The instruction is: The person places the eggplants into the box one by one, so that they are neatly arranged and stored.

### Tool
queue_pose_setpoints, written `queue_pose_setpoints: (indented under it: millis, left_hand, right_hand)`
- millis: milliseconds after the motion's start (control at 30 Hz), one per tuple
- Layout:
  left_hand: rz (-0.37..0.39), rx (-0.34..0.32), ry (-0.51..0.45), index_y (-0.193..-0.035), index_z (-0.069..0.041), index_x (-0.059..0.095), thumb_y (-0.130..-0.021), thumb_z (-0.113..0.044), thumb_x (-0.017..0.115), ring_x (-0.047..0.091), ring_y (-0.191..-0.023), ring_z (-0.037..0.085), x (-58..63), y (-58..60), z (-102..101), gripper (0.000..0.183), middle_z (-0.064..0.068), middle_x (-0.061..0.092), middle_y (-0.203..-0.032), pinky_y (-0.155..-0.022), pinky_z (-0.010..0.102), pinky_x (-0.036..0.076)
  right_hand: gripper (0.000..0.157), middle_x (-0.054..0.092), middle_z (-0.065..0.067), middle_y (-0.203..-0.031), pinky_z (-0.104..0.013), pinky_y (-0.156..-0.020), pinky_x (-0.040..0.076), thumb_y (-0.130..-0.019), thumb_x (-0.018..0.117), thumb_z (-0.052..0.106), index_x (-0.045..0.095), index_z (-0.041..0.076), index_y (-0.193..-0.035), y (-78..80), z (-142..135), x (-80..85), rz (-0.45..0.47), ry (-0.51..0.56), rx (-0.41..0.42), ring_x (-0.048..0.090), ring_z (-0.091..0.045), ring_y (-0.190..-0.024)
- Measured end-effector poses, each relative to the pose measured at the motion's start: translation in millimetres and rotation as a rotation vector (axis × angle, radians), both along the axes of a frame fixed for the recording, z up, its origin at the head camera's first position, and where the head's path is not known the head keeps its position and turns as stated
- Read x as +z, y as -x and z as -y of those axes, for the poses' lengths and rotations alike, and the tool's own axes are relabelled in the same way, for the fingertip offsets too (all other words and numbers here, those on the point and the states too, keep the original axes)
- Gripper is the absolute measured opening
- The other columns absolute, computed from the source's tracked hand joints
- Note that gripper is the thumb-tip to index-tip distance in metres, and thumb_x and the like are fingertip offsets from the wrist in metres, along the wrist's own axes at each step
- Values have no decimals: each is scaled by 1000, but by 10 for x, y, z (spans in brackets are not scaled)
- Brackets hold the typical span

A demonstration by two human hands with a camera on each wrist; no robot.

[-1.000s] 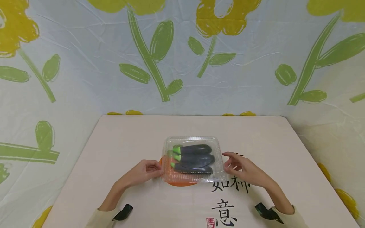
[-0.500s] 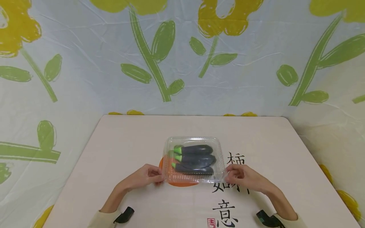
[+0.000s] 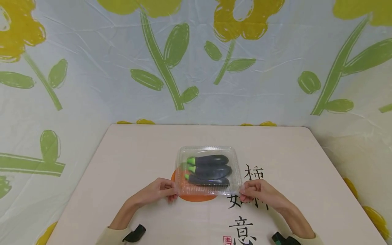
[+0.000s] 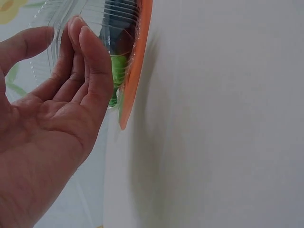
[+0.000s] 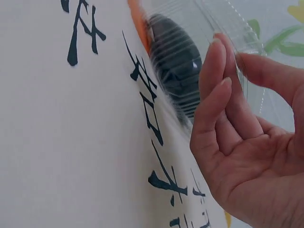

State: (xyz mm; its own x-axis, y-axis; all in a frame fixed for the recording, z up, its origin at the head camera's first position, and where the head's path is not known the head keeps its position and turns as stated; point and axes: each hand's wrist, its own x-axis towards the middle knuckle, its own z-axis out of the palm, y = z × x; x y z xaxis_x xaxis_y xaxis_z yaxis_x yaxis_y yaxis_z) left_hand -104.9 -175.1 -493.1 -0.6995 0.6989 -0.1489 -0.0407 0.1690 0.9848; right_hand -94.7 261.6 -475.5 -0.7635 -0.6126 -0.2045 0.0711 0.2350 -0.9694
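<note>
A clear plastic clamshell box (image 3: pixel 237 160) lies in the middle of the table, its lid down over three dark eggplants (image 3: pixel 211 172) with green stem ends. At the box's near left corner, my left hand (image 3: pixel 163 190) pinches the rim between thumb and fingers. The near right corner is pinched the same way by my right hand (image 3: pixel 260 192). In the left wrist view the thumb and fingertips of the left hand (image 4: pixel 61 104) meet at the plastic edge. The right wrist view has the right hand (image 5: pixel 251 142) gripping the ridged rim.
The pale table mat (image 3: pixel 147 143) bears a printed orange disc (image 3: pixel 197 198), partly under the box. Black brush characters (image 3: pixel 242 229) and a red seal print (image 3: pixel 227 240) run down its right side. A flower-patterned cloth (image 3: pixel 101 78) hangs behind and at both sides.
My right hand has come in from just off the box's right side and now pinches its near right corner. My left hand keeps its place at the left corner, slightly lower.
</note>
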Motion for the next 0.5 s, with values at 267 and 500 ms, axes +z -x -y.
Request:
queue_pose_setpoints:
  millis: [267,500]
  left_hand:
    - [-8,18,-18,-103,11,67,-106,-15,58,64,-79,12,-21,2,-13,27,34,65,-94,-74,25,59]
    - [-13,47,-2,-105,12,67,-106,-16,59,64,-79,15,-4,7,-6,30,32,65,-94,-75,26,58]
  right_hand:
    - [26,75,-21,-90,-32,-77,60,-105,59,14,69,-10,-101,0,22,-26,7,-6,-51,69,-16,-87]
    - [28,77,-13,-88,-32,-79,58,-104,59,15,69,-11,-101,9,50,4,14,-22,-70,69,-19,-85]
